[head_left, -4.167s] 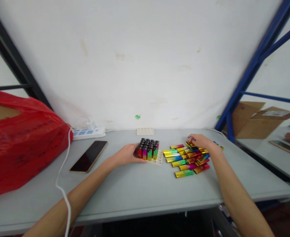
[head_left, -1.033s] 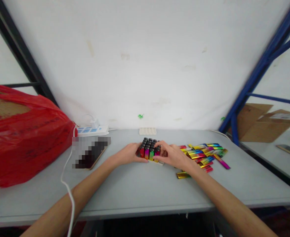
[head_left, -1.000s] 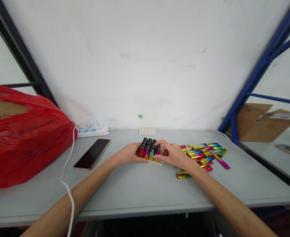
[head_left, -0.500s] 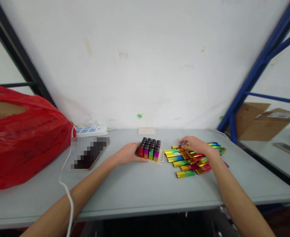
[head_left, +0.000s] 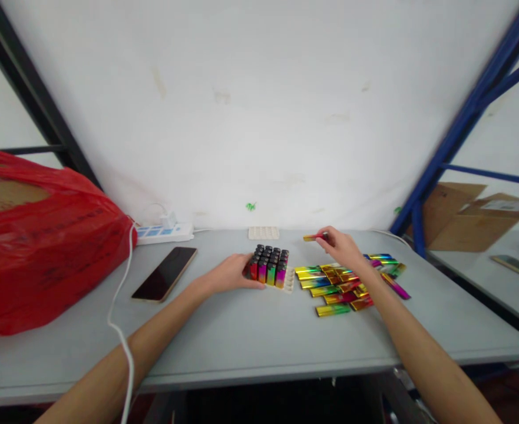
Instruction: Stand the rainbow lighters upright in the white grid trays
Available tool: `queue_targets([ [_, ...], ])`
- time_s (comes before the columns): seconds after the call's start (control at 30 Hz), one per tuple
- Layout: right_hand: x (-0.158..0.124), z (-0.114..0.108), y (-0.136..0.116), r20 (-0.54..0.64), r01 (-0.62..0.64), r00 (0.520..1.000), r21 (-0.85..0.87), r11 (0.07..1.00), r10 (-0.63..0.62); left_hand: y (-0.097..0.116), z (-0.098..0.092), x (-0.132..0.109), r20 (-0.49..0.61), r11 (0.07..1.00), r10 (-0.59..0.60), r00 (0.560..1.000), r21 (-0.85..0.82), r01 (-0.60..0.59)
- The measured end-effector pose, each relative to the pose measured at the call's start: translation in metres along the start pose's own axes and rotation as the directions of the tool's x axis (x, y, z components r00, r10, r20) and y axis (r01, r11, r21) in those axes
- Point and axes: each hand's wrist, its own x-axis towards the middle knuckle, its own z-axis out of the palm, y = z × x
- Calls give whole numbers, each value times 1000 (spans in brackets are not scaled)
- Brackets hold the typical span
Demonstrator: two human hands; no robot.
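A white tray (head_left: 288,281) on the grey table holds several upright rainbow-coloured lighters (head_left: 268,266) with black tops. My left hand (head_left: 230,275) rests curled against the tray's left side, fingers touching the lighters there. My right hand (head_left: 341,247) is raised a little above the table, pinching one lighter (head_left: 311,238) that points left. Below and right of it lies a loose pile of lighters (head_left: 345,282) flat on the table.
A dark phone (head_left: 165,273) lies left of the tray. A white power strip (head_left: 164,232) with a cable sits at the wall, beside a big red plastic bag (head_left: 38,235). A second empty tray (head_left: 263,232) lies by the wall. Blue rack posts (head_left: 458,126) and cardboard boxes (head_left: 471,221) stand at right.
My right hand left the tray, reached into the loose pile, and now lifts one lighter up above it. My left hand has stayed on the tray's left side.
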Motion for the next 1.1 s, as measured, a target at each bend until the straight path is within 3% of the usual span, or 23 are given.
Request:
queue_targets([
  [0.1,3,9,-11,-64,-38,996,277,960,58,-1,0,0,1,1000,3,1000,19,-3],
  [0.23,0,24,-30,-16,-118,987,592,798,158,-3,1,1,12,1000,15,1000,21,-16],
  [0.33,-6,34,-44,80,-177,982,721,670,173,-2,0,1,19,1000,16,1000,25,-17],
  [0.43,-10,41,-54,147,-198,980,762,617,134,-1,0,1,12,999,4,1000,35,-4],
  [0.5,-10,44,-57,161,-199,980,749,632,118,0,0,0,7,1000,3,1000,26,-3],
  [0.6,-11,49,-58,147,-199,980,635,747,135,1,-1,0,7,1000,6,1000,2,-6],
  [0.77,-14,55,-56,-54,-72,994,274,959,90,0,0,0,10,1000,-5,1000,12,5],
  [0.9,-14,58,-55,-133,-41,989,122,992,58,1,0,1,11,1000,-1,1000,4,1],
  [1.1,-15,58,-56,-142,-5,990,103,995,20,0,-1,1,22,1000,-1,1000,-5,1],
])
